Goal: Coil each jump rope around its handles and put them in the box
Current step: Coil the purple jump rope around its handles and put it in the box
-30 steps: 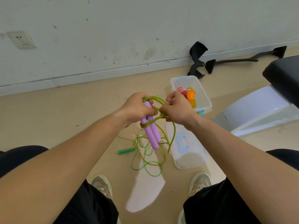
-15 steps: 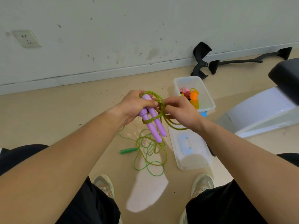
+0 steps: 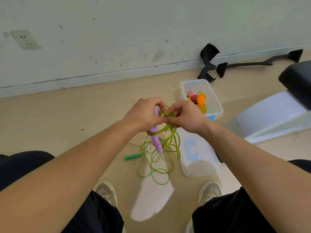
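Observation:
My left hand (image 3: 144, 114) grips the upper part of the purple handles (image 3: 156, 140), which hang tilted downward above the floor. Yellow-green rope (image 3: 168, 128) is looped around them and hangs in loose turns below. My right hand (image 3: 185, 117) pinches that rope just beside my left thumb. On the floor underneath lies another jump rope with a green handle (image 3: 133, 156) and a thin green cord (image 3: 155, 172) in a loose tangle. The clear plastic box (image 3: 218, 108) stands behind my right hand, holding an orange-handled rope (image 3: 201, 100) and a pink rope (image 3: 191, 95).
The box's clear lid (image 3: 198, 158) lies on the floor by my right foot. Black frame parts (image 3: 208, 63) lie against the wall. A white and black piece of equipment (image 3: 277, 113) fills the right side. My shoes (image 3: 107, 192) flank the green rope.
My hands have drawn close together, thumbs nearly touching. The purple handles have turned so they overlap, and the rope loop on the right now hangs lower.

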`<act>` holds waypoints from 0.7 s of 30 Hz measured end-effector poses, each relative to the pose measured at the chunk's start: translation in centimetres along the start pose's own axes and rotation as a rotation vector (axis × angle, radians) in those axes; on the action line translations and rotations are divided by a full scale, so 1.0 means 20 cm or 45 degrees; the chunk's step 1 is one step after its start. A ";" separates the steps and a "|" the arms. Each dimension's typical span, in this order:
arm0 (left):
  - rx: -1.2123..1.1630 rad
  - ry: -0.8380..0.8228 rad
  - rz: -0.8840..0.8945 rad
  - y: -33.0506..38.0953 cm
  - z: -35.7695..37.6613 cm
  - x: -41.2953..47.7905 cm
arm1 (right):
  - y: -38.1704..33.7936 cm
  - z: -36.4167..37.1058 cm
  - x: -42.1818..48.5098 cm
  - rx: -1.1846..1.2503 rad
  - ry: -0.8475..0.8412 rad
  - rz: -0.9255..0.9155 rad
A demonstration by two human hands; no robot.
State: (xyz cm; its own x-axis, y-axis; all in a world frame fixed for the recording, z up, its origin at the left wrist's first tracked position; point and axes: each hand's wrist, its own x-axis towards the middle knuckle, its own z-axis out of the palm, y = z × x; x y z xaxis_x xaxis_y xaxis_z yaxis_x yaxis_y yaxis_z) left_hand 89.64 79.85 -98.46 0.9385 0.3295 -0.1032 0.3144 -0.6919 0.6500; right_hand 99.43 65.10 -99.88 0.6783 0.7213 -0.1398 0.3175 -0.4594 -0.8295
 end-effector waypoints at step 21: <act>-0.394 0.080 -0.080 -0.03 0.06 0.02 | 0.04 0.00 -0.02 -0.257 -0.080 -0.081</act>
State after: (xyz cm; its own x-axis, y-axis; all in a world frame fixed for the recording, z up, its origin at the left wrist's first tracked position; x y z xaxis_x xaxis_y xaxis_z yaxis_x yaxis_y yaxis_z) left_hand 90.00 79.61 -99.90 0.9048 0.4114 -0.1099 0.3042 -0.4439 0.8429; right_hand 99.46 64.50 -100.52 0.6122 0.7800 -0.1295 0.4886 -0.5019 -0.7137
